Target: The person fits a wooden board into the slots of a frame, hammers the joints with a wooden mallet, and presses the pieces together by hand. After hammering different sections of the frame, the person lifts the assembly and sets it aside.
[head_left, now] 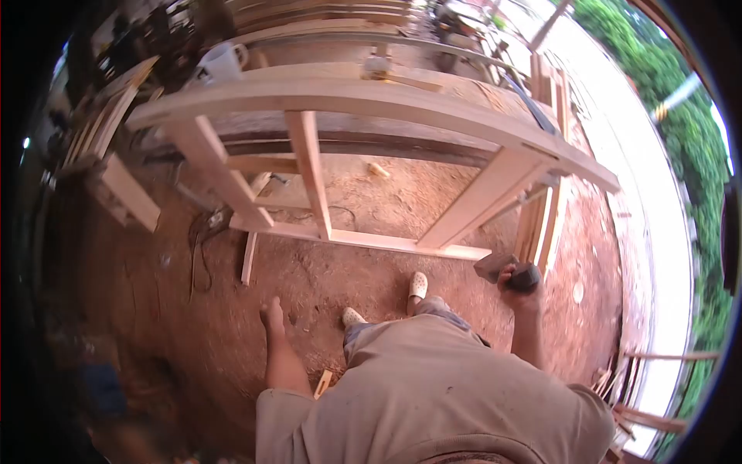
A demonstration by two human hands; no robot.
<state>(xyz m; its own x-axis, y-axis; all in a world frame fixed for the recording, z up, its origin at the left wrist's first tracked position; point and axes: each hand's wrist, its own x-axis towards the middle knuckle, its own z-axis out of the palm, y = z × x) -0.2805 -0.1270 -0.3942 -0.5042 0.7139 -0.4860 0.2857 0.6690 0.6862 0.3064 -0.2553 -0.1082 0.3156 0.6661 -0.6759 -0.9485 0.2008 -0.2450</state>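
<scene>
A large pale wooden frame (332, 96) spans the view in front of me, its long beams joined by several crosspieces. Near its lower right end, my right hand (519, 290) is closed around a dark tool with a rounded end (525, 278) and a brownish block-like part (491, 267); its exact kind is unclear. My left hand (272, 311) hangs low over the dirt floor, apart from the frame, with its fingers loosely apart and no object visible in it.
A bench with a white mug (222, 62) and a small jar (376, 68) stands behind the frame. Stacked boards (100, 127) lie left, more planks (541, 216) right. A cable (193, 259) lies on the floor, and a yellow piece (324, 383) is beside my shirt.
</scene>
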